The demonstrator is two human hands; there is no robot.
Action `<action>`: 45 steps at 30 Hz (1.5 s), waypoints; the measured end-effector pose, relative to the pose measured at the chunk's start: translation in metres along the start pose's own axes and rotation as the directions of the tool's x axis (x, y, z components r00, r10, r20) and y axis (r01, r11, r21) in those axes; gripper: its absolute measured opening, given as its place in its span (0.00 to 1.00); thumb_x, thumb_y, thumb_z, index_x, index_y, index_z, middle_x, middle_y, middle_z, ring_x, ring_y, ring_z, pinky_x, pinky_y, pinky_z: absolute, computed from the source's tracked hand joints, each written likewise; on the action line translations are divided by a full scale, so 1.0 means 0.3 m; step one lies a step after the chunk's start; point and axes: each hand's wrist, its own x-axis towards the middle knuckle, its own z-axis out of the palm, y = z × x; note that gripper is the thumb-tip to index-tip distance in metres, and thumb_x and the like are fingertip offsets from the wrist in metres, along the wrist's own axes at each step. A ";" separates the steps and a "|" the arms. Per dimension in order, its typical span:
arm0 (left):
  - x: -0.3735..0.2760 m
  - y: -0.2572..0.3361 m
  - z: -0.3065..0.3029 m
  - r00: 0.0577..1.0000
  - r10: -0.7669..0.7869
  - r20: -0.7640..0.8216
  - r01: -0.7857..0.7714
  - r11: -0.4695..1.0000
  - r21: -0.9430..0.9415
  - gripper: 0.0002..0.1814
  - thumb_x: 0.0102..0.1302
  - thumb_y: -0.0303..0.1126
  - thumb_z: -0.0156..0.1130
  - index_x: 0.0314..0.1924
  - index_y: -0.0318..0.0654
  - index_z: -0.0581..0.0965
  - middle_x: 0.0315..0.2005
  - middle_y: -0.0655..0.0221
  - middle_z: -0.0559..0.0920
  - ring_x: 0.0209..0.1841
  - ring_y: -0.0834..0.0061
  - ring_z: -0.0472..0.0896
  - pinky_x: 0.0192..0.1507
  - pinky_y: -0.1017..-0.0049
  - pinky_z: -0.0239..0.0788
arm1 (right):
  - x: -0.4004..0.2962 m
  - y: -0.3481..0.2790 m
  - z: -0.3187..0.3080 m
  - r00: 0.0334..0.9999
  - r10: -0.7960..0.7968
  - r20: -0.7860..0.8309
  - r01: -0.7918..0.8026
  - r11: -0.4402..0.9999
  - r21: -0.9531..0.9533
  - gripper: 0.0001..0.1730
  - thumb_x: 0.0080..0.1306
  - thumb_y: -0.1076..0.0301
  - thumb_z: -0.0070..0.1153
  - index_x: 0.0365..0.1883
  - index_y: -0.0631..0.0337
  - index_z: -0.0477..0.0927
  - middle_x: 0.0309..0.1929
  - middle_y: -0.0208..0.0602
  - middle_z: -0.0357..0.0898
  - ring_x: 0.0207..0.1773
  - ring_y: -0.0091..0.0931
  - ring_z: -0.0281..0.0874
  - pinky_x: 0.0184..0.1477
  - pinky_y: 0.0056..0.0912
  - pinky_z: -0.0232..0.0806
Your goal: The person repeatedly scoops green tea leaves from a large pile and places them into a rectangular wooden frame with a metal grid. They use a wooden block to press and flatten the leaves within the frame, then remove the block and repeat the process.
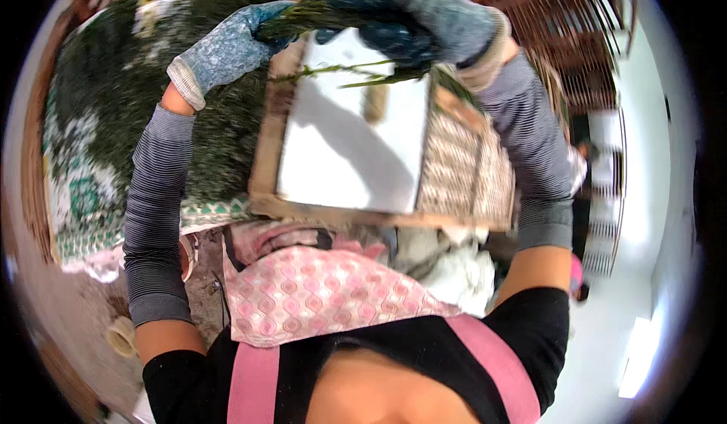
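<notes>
My left hand (241,40), in a blue coated work glove, grips one end of a bundle of long dark-green leaves (309,12). My right hand (414,23), gloved the same way, holds the other end, its dark palm side partly shown. A few loose sprigs (341,72) trail below the right hand. Both hands are raised above a white board (346,157) set in a wooden frame (264,163). A blurred small brown piece (375,103) lies on the board. To the left, a heap of dark-green leaves (227,146) spreads over a patterned green-and-white cloth (216,214).
Right of the board is a woven mat panel (454,168) in the same frame. Slatted wooden racks (539,15) stand at the upper right. White cloth or bags (463,270) lie under the table edge near my pink apron (318,293). Another person (576,276) is partly visible at right.
</notes>
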 end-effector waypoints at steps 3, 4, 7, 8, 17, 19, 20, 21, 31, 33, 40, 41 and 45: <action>0.167 0.175 0.336 0.982 0.063 0.181 -0.029 0.982 -0.187 0.33 0.72 0.29 0.67 0.75 0.43 0.70 0.65 0.59 0.79 0.66 0.65 0.78 0.70 0.66 0.73 | -0.416 0.069 -0.114 0.999 0.041 0.029 -0.031 0.955 -0.294 0.23 0.82 0.56 0.50 0.65 0.62 0.80 0.28 0.26 0.78 0.25 0.18 0.71 0.30 0.26 0.70; 0.221 0.283 0.461 0.975 0.054 0.214 -0.038 0.996 -0.076 0.32 0.72 0.29 0.66 0.75 0.45 0.69 0.65 0.60 0.79 0.65 0.63 0.78 0.70 0.65 0.73 | -0.540 0.105 -0.153 0.998 0.047 0.046 -0.027 0.933 -0.360 0.22 0.82 0.56 0.50 0.64 0.62 0.81 0.28 0.27 0.78 0.26 0.19 0.72 0.30 0.26 0.70; 0.363 0.355 0.752 0.918 0.310 0.250 -0.355 0.920 0.164 0.31 0.74 0.37 0.63 0.75 0.52 0.69 0.64 0.59 0.80 0.59 0.56 0.82 0.61 0.60 0.79 | -0.812 0.231 -0.249 0.996 0.085 0.027 -0.068 0.919 -0.388 0.21 0.82 0.54 0.49 0.60 0.60 0.84 0.26 0.26 0.75 0.24 0.19 0.68 0.28 0.27 0.68; 0.395 0.387 0.841 0.914 0.306 0.266 -0.365 0.907 0.211 0.31 0.74 0.35 0.62 0.75 0.52 0.69 0.63 0.59 0.80 0.57 0.56 0.83 0.59 0.60 0.79 | -0.894 0.327 -0.271 0.993 0.119 -0.004 -0.113 0.936 -0.334 0.22 0.83 0.53 0.48 0.57 0.61 0.84 0.24 0.26 0.72 0.22 0.18 0.65 0.26 0.27 0.66; 0.448 0.462 1.004 0.874 -0.135 0.467 -0.269 0.665 0.696 0.35 0.68 0.34 0.65 0.74 0.47 0.68 0.64 0.57 0.78 0.61 0.53 0.80 0.60 0.54 0.75 | -1.042 1.150 -0.276 0.984 0.150 -0.091 -0.142 0.986 0.084 0.23 0.83 0.52 0.48 0.57 0.62 0.85 0.36 0.28 0.85 0.29 0.16 0.77 0.28 0.22 0.74; 0.426 0.482 0.965 0.872 -0.058 0.486 -0.338 0.648 0.682 0.36 0.68 0.37 0.66 0.75 0.46 0.68 0.68 0.58 0.75 0.67 0.53 0.75 0.66 0.53 0.69 | -1.025 1.227 -0.285 0.975 0.220 0.026 -0.221 0.952 0.212 0.22 0.83 0.54 0.49 0.53 0.64 0.86 0.34 0.30 0.84 0.30 0.17 0.79 0.28 0.23 0.76; 0.424 0.488 0.947 0.859 0.032 0.511 -0.417 0.623 0.662 0.36 0.68 0.38 0.67 0.75 0.45 0.68 0.70 0.59 0.73 0.70 0.53 0.72 0.70 0.52 0.66 | -1.009 1.224 -0.286 0.921 0.353 0.162 -0.389 0.846 0.366 0.22 0.82 0.54 0.50 0.51 0.65 0.86 0.33 0.32 0.84 0.30 0.18 0.80 0.28 0.23 0.77; 0.439 0.497 0.942 0.845 0.137 0.516 -0.490 0.586 0.646 0.37 0.68 0.39 0.67 0.75 0.45 0.68 0.72 0.60 0.71 0.73 0.53 0.70 0.74 0.51 0.62 | -1.018 1.234 -0.294 0.931 0.340 0.135 -0.365 0.861 0.355 0.22 0.82 0.54 0.51 0.50 0.65 0.86 0.32 0.32 0.84 0.29 0.18 0.80 0.28 0.24 0.77; 0.421 0.437 1.132 0.772 0.277 0.572 -0.557 0.728 0.399 0.29 0.71 0.34 0.65 0.71 0.49 0.74 0.73 0.65 0.73 0.78 0.59 0.64 0.80 0.48 0.52 | -1.362 1.312 -0.473 0.853 0.517 0.067 -0.519 0.833 0.191 0.26 0.77 0.50 0.60 0.58 0.65 0.82 0.32 0.30 0.83 0.23 0.16 0.75 0.25 0.18 0.71; 0.407 0.430 1.132 0.782 0.275 0.559 -0.549 0.729 0.410 0.29 0.70 0.34 0.65 0.71 0.49 0.74 0.72 0.66 0.73 0.79 0.60 0.64 0.80 0.48 0.52 | -1.426 1.291 -0.477 0.756 0.655 -0.012 -0.638 0.740 0.214 0.28 0.73 0.48 0.64 0.60 0.62 0.82 0.37 0.34 0.85 0.30 0.20 0.81 0.34 0.27 0.75; 0.440 0.562 1.205 0.807 0.360 0.468 -0.562 0.712 0.421 0.32 0.72 0.46 0.64 0.73 0.49 0.72 0.74 0.64 0.71 0.79 0.61 0.63 0.81 0.48 0.48 | -1.333 1.186 -0.272 0.674 0.097 -0.733 -0.529 0.756 -0.385 0.17 0.79 0.63 0.54 0.63 0.51 0.81 0.49 0.34 0.88 0.47 0.25 0.85 0.48 0.30 0.80; 0.437 0.548 1.236 0.809 0.391 0.439 -0.572 0.693 0.438 0.32 0.72 0.47 0.63 0.73 0.49 0.72 0.74 0.64 0.71 0.79 0.60 0.63 0.81 0.49 0.48 | -1.258 1.181 -0.236 0.746 0.012 -0.666 -0.210 0.953 -0.218 0.19 0.80 0.62 0.55 0.66 0.53 0.80 0.48 0.33 0.87 0.47 0.23 0.82 0.49 0.28 0.77; 0.415 0.516 1.264 0.800 0.304 0.517 -0.553 0.708 0.439 0.32 0.75 0.48 0.59 0.74 0.44 0.70 0.74 0.61 0.71 0.78 0.57 0.64 0.81 0.52 0.49 | -1.041 1.132 -0.073 0.848 -0.037 -0.529 -0.282 0.813 -0.510 0.21 0.75 0.57 0.58 0.61 0.56 0.82 0.52 0.46 0.87 0.50 0.39 0.86 0.55 0.42 0.77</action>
